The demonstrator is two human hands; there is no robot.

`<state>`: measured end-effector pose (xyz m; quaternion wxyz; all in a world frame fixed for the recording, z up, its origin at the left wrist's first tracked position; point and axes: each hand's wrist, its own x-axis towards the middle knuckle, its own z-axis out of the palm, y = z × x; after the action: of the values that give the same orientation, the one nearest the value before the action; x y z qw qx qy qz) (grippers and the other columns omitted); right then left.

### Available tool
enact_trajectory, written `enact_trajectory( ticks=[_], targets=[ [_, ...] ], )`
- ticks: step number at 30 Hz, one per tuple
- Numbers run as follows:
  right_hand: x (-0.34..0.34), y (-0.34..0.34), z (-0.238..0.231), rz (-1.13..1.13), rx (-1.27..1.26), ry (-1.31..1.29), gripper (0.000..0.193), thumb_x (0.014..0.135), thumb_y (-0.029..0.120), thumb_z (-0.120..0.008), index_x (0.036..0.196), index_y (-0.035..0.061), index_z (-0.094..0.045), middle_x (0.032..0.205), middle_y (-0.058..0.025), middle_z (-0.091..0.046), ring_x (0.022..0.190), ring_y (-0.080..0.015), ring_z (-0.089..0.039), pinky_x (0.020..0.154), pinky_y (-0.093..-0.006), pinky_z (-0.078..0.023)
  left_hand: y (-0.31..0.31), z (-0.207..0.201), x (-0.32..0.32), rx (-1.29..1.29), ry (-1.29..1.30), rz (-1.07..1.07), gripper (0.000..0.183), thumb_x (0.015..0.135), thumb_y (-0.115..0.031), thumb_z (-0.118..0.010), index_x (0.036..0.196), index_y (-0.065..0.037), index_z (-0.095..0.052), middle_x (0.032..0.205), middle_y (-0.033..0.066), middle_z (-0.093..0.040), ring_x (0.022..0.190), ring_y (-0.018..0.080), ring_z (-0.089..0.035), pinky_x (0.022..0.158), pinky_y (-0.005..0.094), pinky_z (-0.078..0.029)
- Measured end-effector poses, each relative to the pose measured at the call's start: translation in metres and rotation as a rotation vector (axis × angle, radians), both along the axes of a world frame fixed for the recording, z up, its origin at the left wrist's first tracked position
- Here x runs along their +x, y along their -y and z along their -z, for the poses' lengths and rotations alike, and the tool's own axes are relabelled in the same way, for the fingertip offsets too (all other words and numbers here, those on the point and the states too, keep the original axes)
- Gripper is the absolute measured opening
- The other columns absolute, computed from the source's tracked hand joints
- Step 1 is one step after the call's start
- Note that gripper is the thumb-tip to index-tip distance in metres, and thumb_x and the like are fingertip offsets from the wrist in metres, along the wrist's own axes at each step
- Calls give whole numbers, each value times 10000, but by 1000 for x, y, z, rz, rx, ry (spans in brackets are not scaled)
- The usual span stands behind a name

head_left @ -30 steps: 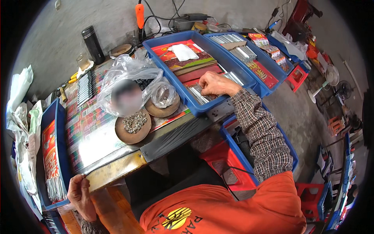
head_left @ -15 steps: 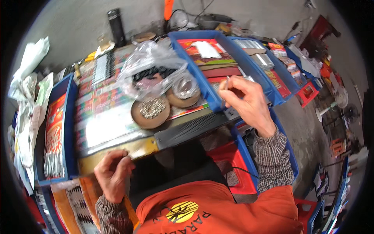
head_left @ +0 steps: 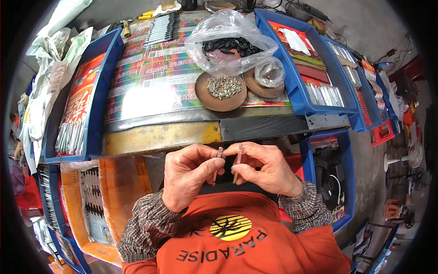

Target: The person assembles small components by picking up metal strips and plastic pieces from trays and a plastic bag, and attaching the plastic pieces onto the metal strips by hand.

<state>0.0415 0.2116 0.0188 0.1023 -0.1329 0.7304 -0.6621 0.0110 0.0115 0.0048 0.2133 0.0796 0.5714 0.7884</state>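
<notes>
Both hands meet in front of my chest, just below the table's front edge. My left hand (head_left: 189, 176) pinches a thin stick-like piece (head_left: 218, 157) between thumb and fingers. My right hand (head_left: 262, 169) pinches a second thin rod (head_left: 237, 163), held upright beside the first, the two tips close together. On the table above, a brown dish (head_left: 221, 91) holds several small metal parts, and a second dish (head_left: 267, 80) carries a small clear bag.
A large clear plastic bag (head_left: 230, 39) with dark pieces lies behind the dishes. Blue bins stand left (head_left: 98, 91), right (head_left: 296, 86) and lower right (head_left: 344, 182), holding thin metal rods and red packets. An orange tray (head_left: 112, 201) sits at my lower left.
My right hand came back from the right blue bin and my left hand rose from the lower left; both now meet at my chest, each holding a thin piece.
</notes>
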Motion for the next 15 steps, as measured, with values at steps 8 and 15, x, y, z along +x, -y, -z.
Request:
enact_trajectory(
  ticks=[8,15],
  targets=[
    [3,19,17,50,-28,-63,464,890,-16,-609,1339,37,-505,888,-40,-629,662,-60,-586,585,-224,-506,0,11,3,52,-46,-13,108,883,-33,-665,965,37,-667,853,65,-678,670,85,-612,571,207,-510],
    [4,25,24,107,20,-89,479,882,-20,-616,1343,39,-502,889,-49,-636,665,-64,-589,585,-226,-507,-2,18,4,129,-46,-21,105,888,-17,-653,976,39,-664,862,74,-675,678,102,-621,581,217,-515]
  ],
)
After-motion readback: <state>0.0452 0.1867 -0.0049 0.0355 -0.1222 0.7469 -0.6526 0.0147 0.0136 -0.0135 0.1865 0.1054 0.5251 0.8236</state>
